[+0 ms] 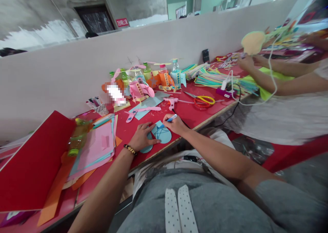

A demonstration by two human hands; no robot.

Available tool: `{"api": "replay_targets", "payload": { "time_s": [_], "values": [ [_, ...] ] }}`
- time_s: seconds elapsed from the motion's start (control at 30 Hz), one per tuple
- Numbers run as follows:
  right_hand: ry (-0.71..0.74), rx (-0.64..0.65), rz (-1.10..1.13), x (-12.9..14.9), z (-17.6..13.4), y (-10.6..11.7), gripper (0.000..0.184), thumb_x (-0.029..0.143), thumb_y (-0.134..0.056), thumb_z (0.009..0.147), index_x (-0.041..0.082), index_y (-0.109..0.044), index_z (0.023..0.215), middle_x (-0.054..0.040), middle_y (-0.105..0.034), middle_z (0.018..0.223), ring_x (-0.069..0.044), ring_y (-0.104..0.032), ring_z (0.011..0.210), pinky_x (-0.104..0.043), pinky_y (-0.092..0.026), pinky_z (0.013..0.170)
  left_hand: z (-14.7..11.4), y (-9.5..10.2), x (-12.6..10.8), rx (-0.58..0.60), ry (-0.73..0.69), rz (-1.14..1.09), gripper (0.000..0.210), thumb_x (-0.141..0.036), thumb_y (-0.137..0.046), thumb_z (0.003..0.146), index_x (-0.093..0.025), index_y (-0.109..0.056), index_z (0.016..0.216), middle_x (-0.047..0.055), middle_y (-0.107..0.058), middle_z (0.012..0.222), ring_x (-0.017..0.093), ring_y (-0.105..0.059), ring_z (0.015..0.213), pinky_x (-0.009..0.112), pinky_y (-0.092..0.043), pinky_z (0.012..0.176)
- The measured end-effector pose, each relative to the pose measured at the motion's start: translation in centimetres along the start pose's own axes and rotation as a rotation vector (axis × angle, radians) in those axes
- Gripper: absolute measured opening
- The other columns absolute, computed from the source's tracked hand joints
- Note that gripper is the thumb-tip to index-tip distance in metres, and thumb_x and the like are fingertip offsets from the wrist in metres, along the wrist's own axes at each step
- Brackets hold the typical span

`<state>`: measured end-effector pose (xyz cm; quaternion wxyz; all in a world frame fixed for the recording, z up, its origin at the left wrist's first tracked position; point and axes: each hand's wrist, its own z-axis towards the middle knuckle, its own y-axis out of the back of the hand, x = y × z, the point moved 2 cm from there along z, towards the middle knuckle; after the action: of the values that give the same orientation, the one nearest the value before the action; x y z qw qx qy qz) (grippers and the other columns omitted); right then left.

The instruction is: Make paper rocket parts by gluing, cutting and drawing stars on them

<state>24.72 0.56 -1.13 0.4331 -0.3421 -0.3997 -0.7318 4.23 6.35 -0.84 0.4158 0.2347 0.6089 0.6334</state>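
Note:
My right hand (176, 123) is closed around a blue marker (170, 118), its tip down at a light blue paper cutout (166, 136). A dark blue star outline is drawn on that cutout. Spread flat, my left hand (142, 136) presses on the cutout's left side and partly covers a second light blue rounded piece (146, 147). Just beyond lie a pink paper strip with blue stars (143, 112) and a pink glue gun (171, 102). Scissors with red and yellow handles (203, 101) rest to the right of the glue gun.
Decorated bottles (164, 77) line the back by the partition. Paper sheets (96, 147), a green-capped bottle (77, 137) and a red board (38, 164) occupy the left. A purple power strip (225, 92) and pastel strips (212, 76) lie right, near another person's hands (247, 63) holding a yellow cutout.

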Motion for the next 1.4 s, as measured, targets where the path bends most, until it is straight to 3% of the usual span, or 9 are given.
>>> {"api": "replay_targets", "payload": {
  "time_s": [1.4],
  "values": [
    [-0.018, 0.057, 0.022, 0.13, -0.13, -0.18, 0.008, 0.023, -0.058, 0.073, 0.017, -0.059, 0.068, 0.0026, -0.058, 0.060, -0.011, -0.051, 0.057, -0.022, -0.037, 0.054, 0.04, 0.09, 0.01, 0.023, 0.002, -0.033, 0.087, -0.069, -0.066, 0.070, -0.023, -0.048, 0.141, 0.014, -0.044, 0.145, 0.035, -0.037, 0.133, 0.051, -0.032, 0.110]
  ]
}}
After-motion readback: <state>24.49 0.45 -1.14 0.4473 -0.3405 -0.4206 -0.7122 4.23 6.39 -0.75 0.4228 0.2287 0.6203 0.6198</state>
